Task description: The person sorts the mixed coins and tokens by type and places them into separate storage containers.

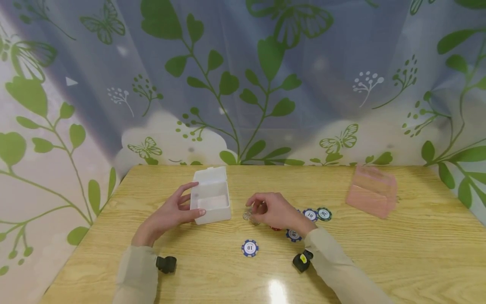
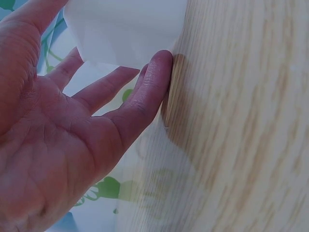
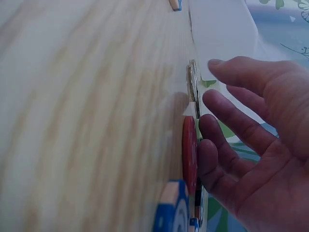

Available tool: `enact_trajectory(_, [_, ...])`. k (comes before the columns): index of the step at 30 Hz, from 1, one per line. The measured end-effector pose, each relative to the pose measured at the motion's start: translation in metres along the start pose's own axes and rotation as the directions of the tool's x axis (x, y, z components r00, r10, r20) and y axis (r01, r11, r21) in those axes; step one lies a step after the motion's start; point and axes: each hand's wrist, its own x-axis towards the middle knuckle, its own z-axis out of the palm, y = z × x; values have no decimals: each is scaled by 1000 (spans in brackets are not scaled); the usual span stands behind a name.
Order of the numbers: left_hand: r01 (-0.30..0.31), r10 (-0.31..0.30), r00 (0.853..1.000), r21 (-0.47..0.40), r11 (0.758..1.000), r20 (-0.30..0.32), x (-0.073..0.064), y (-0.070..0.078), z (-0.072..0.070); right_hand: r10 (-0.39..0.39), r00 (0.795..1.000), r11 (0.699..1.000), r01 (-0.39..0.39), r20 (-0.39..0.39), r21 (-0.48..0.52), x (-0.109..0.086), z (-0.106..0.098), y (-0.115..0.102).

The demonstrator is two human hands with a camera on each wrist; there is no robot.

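Note:
A white plastic box point(image 1: 215, 216) stands on the table with its hinged lid raised at the back. My left hand point(image 1: 171, 216) grips its left side, thumb at the front corner and fingers spread along the side toward the lid. In the left wrist view the box's white wall point(image 2: 128, 34) rises beyond the fingertips. My right hand point(image 1: 279, 210) hovers just right of the box over some silver coins point(image 1: 247, 216), fingers loosely bent, with nothing visible between them. Beneath that hand, partly hidden, lies a red poker chip point(image 3: 189, 152), with a blue chip point(image 3: 175, 208) beside it.
Blue-and-white chips marked 10 point(image 1: 310, 215) and a green-edged chip marked 20 point(image 1: 324, 214) lie right of my right hand. Another blue chip point(image 1: 249, 248) lies nearer the front. A translucent pink pouch point(image 1: 370, 196) is at the back right, before a patterned curtain point(image 1: 243, 84).

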Motion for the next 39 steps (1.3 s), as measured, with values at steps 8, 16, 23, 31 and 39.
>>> enact_trajectory(8, [3,-3,1000,4,1000,-1,1,0,0,3,999,998,-1,34,-70,1,1,2])
enact_trajectory(16, [-6,6,1000,0,1000,0,2,0,0,3,999,994,1,39,-110,1,0,0])
enact_trajectory(23, [-19,19,1000,-6,1000,7,4,0,-1,18,999,990,-11,46,-141,1,-2,-1])
enact_trajectory(31, [-12,12,1000,-5,1000,3,1,0,0,36,998,986,-29,41,-163,-1,-3,-1])
enact_trajectory(39, [-12,12,1000,-7,1000,0,1,0,1,55,997,989,-47,46,-142,-3,-2,-3])
